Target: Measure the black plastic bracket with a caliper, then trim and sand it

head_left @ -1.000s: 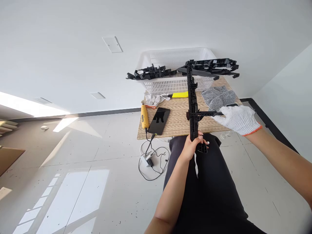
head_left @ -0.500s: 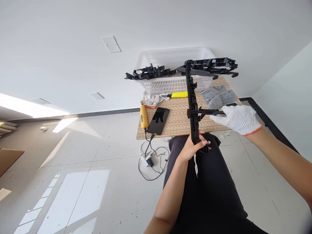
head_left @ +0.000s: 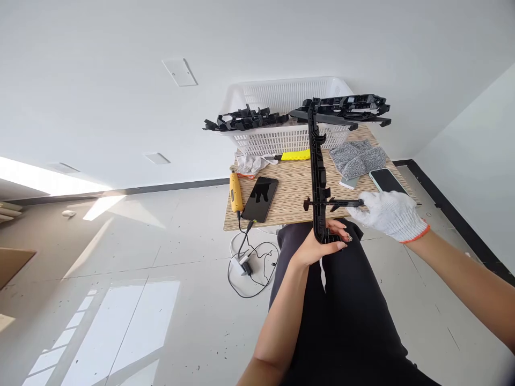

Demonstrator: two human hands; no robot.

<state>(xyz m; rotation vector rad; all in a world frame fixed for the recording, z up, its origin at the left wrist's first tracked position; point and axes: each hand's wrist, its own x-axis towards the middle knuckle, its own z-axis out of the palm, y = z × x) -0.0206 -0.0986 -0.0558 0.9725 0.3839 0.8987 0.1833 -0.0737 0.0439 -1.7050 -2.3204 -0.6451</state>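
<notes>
A long black plastic trim part [head_left: 316, 166] stands out from my lap over the table, its far end near the basket. My bare left hand [head_left: 317, 245] grips its near end, thumb and fingers around it. In a white knitted glove with an orange cuff, my right hand [head_left: 390, 212] holds a black caliper [head_left: 341, 203]. The caliper lies crosswise over the lower part of the trim, its jaws around or against it; exact contact cannot be made out. A phone [head_left: 387, 180] lies just beyond the right hand.
A white basket [head_left: 273, 140] holding black plastic parts [head_left: 249, 119] stands at the back of the wooden table [head_left: 289, 185]. On the table are a grey cloth [head_left: 358, 158], a yellow-handled tool [head_left: 295, 155], a glove [head_left: 251, 163], a yellow power tool [head_left: 235, 192] and a dark tablet [head_left: 260, 198]. Cables [head_left: 251, 268] hang left.
My right hand and the caliper have moved down along the trim, closer to my left hand. The phone is now uncovered. The fingers of my left hand have shifted on the near end.
</notes>
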